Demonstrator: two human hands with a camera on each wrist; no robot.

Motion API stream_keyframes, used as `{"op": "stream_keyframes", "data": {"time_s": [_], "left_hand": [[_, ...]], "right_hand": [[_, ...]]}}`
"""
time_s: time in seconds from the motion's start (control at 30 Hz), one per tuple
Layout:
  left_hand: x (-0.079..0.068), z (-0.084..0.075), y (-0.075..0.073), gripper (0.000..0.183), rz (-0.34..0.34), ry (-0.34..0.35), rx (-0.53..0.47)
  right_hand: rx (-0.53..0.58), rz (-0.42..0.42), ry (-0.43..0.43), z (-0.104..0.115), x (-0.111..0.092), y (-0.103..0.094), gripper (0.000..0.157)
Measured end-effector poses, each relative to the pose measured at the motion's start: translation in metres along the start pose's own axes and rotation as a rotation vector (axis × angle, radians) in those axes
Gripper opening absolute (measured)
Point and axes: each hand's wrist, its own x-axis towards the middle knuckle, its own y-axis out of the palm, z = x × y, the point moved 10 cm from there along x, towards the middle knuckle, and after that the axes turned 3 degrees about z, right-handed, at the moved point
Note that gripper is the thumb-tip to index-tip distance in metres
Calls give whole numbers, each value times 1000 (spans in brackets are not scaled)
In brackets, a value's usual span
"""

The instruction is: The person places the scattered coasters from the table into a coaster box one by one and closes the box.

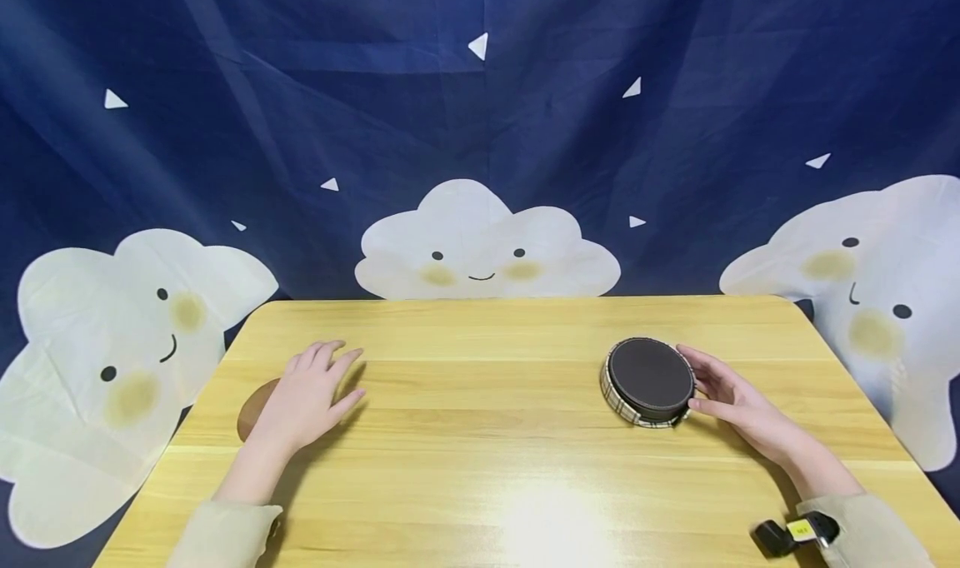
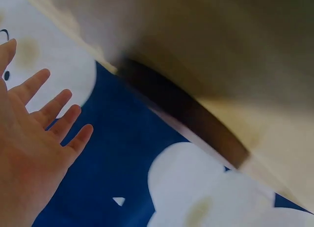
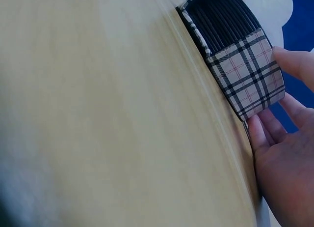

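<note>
A round coaster holder with a black top and plaid side band lies on the table toward the right. In the right wrist view its plaid band shows, with dark stacked edges in the opening. My right hand is at the holder's right side, thumb and fingers spread and lightly bent, fingertips against or very near the band. At the left, my left hand hovers with spread fingers over a brown round coaster, partly hidden beneath it. The left wrist view shows the same coaster as a dark, blurred strip, apart from the fingers.
The light wooden table has rounded far corners. Behind it hangs a dark blue curtain printed with white smiling clouds and small triangles. A small black device with a yellow label sits at the right cuff.
</note>
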Motion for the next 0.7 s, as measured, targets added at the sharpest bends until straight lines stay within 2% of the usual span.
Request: {"op": "stream_keyframes", "data": {"time_s": [0.33, 0.7], "left_hand": [[-25, 37, 10, 63, 57, -92, -20], [-37, 61, 15, 65, 105, -149, -33]], "right_hand": [[-12, 1, 5, -1, 0, -1, 75], [-8, 2, 4, -1, -1, 0, 76]]}}
